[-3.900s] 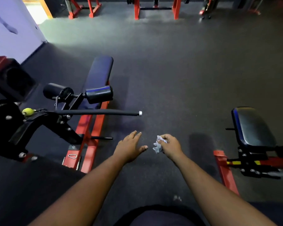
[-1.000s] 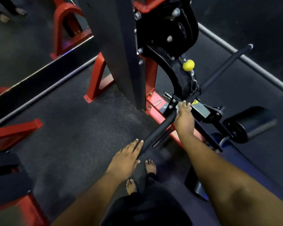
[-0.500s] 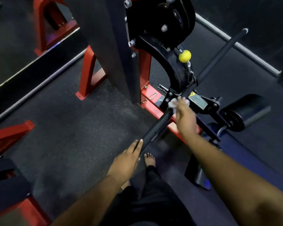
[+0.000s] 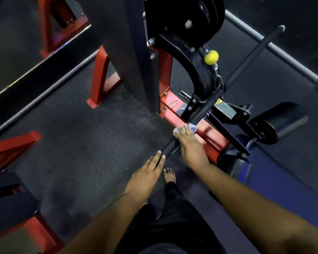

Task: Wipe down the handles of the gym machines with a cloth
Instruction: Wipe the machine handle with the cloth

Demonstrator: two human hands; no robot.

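The right hand reaches forward, its grip grasping a cloth against the bar; the left hand lies flat, grip released, fingertips at the bar's end.

Black handle bar, pale cloth, yellow ball

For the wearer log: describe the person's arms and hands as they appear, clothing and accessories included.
Both forearms are bare, with no sleeve in view. The left hand and the right hand wear no gloves; no ring, watch or wristband shows. The left hand's fingernails look short and pale. Lower down, dark trousers and a bare foot show.
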